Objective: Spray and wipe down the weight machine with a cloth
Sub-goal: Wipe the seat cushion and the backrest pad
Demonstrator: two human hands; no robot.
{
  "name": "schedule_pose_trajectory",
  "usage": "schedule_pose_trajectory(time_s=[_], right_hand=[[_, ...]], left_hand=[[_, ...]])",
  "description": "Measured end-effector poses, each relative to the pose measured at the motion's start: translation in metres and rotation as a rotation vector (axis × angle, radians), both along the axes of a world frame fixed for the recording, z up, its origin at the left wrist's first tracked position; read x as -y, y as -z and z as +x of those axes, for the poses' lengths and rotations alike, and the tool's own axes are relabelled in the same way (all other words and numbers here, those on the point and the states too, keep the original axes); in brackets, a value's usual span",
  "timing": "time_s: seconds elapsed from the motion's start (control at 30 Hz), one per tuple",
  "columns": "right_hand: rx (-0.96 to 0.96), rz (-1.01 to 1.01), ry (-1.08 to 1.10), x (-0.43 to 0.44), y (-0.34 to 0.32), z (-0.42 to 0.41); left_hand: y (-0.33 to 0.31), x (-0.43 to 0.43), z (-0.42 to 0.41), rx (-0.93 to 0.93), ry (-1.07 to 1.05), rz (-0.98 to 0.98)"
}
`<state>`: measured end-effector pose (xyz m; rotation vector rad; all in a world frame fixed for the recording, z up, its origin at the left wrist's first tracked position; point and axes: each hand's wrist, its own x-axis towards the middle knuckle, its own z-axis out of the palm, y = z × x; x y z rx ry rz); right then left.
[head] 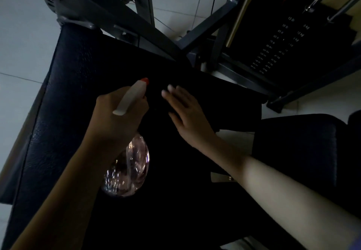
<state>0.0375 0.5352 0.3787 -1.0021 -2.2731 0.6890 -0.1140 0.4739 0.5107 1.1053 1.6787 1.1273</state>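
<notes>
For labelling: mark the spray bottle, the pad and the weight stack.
spray bottle [130, 171]: head view, clear body.
pad [64, 93]: head view, bare left part.
weight stack [273, 44]: head view, numbered face.

Bottle [129, 169] in left hand [115, 118], nozzle [145, 80] just left of right fingers [175, 95], pad [78, 85] under them, frame [205, 32] beyond fingertips, weight stack [273, 44] farther right

Seat pad [64, 97]: black grained leatherette, slight sheen. Frame [203, 34]: grey painted metal. Spray bottle [129, 167]: clear glossy plastic.
</notes>
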Motion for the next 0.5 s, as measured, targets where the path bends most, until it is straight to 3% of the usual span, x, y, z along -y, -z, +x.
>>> schedule_pose_trajectory(time_s=[0.13,0.27,0.4,0.5], right_hand=[[0.103,-0.009,-0.130,0.020,0.015,0.041],[0.074,0.009,0.110,-0.024,0.009,0.009],[0.016,-0.182,0.507,-0.065,-0.009,-0.047],[-0.054,-0.091,0.391,-0.046,-0.011,-0.057]], left_hand=[[-0.002,0.003,0.000,0.007,-0.016,-0.014],[-0.003,0.002,0.001,0.021,-0.079,-0.038],[-0.002,0.002,0.005,-0.051,-0.011,-0.006],[0.002,0.002,0.006,-0.119,0.003,0.016]])
